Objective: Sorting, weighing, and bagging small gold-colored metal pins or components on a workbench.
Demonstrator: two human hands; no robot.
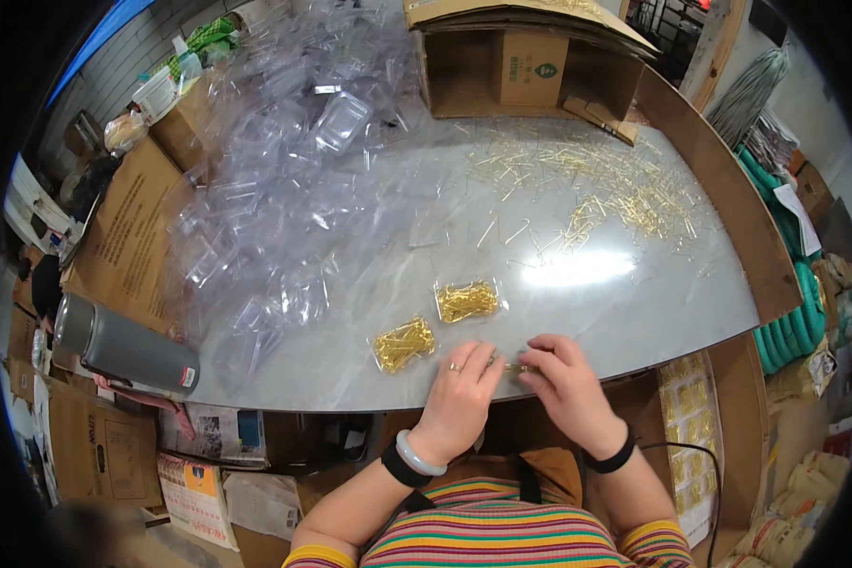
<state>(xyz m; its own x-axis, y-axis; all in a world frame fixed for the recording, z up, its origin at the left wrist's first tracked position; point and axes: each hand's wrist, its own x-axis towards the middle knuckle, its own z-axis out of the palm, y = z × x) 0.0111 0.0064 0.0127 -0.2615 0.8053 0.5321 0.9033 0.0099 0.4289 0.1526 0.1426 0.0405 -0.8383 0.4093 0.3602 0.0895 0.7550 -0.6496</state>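
Small gold metal piece (513,367): one or more, count not clear; lower centre of the frame, at the tabletop's near edge, between the two hands. Long axis appears to run left to right, from one set of fingertips toward the other; partly covered.

Right hand (575,390): immediately right of the piece and the nearer of the two; thumb and forefinger appear pinched on its right end.

Left hand (456,405): just left of the piece; fingers bent and held together, ring on one finger. Whether it grips the left end cannot be told.

Lower filled clear tray (403,344): gold pieces inside; up and left of the left hand, which is nearer, apart from it.

Upper filled clear tray (467,301): gold pieces inside; above the left hand's fingers, near the centre.

Loose gold hooks (634,204): scattered, upper right; right hand nearer, well apart.

Clear plastic boxes (284,180): large heap, upper left.

Grey bottle (128,346): on its side, lower left.

Open cardboard box (464,71): top, right of centre.

Grey tabletop (634,322): beneath these.
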